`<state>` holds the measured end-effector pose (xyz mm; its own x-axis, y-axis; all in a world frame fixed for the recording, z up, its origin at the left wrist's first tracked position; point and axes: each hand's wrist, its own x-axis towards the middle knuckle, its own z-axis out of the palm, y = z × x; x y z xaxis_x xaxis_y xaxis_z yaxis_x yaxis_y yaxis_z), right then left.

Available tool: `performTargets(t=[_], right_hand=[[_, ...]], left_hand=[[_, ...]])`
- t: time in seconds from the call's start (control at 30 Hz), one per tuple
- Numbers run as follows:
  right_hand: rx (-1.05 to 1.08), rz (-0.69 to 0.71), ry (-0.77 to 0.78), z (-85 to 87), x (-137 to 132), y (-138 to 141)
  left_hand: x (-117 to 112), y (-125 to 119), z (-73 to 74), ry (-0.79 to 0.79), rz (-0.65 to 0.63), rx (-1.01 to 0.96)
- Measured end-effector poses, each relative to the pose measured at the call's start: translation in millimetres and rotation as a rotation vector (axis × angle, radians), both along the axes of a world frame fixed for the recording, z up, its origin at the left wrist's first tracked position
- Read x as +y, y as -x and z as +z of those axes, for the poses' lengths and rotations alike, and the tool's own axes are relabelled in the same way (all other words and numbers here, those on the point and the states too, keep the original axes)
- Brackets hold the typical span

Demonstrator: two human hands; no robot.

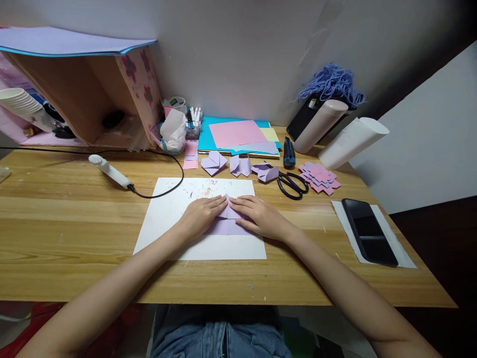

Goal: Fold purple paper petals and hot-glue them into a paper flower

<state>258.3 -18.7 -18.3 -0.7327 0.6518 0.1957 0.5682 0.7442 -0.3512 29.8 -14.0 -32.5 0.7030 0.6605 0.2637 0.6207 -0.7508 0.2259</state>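
Note:
A lilac sheet of paper (222, 227), folded to a point at its far edge, lies on a white sheet (164, 204). My left hand (201, 215) rests flat on the left side of the fold, fingers stretched toward the point. On the right side my right hand (261, 217) presses down with its fingers extended and slightly apart. Both sets of fingertips nearly meet at the tip, and the palms cover the outer parts of the lilac paper. Just beyond the white sheet sit a folded lilac paper heart (213, 163) and two other folded lilac pieces (240, 166).
Black-handled scissors (292, 186), a utility knife (289, 153) and pink and lilac paper flowers (319, 177) lie at the right back. A phone (368, 231) rests far right. On the left are a corded white tool (110, 170) and a cardboard box (139, 94). Coloured paper (238, 133) is stacked behind.

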Motion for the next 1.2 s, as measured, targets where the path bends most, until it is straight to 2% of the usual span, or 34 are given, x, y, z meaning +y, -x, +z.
performTargets(t=[0.2,0.4,0.6,0.8,0.97,1.2], right_hand=[[-0.028,0.011,-0.056,0.1,-1,2],[-0.066,0.078,-0.145,1.1,-1,5],[-0.035,0.136,-0.2,-1.4,-1,6],[0.017,0.155,-0.199,-2.1,0,7],[0.03,0.137,-0.161,-3.3,-1,8],[0.019,0.053,-0.099,-1.7,-5,14]], left_hand=[[0,4,13.0,0.084,-0.066,0.095],[-4,7,24.2,0.192,-0.068,0.192],[-16,3,24.0,0.28,-0.058,0.268],[-23,5,23.4,0.359,-0.061,0.256],[-22,3,24.8,0.339,-0.024,0.292],[-20,-2,22.5,0.158,0.032,0.29]])
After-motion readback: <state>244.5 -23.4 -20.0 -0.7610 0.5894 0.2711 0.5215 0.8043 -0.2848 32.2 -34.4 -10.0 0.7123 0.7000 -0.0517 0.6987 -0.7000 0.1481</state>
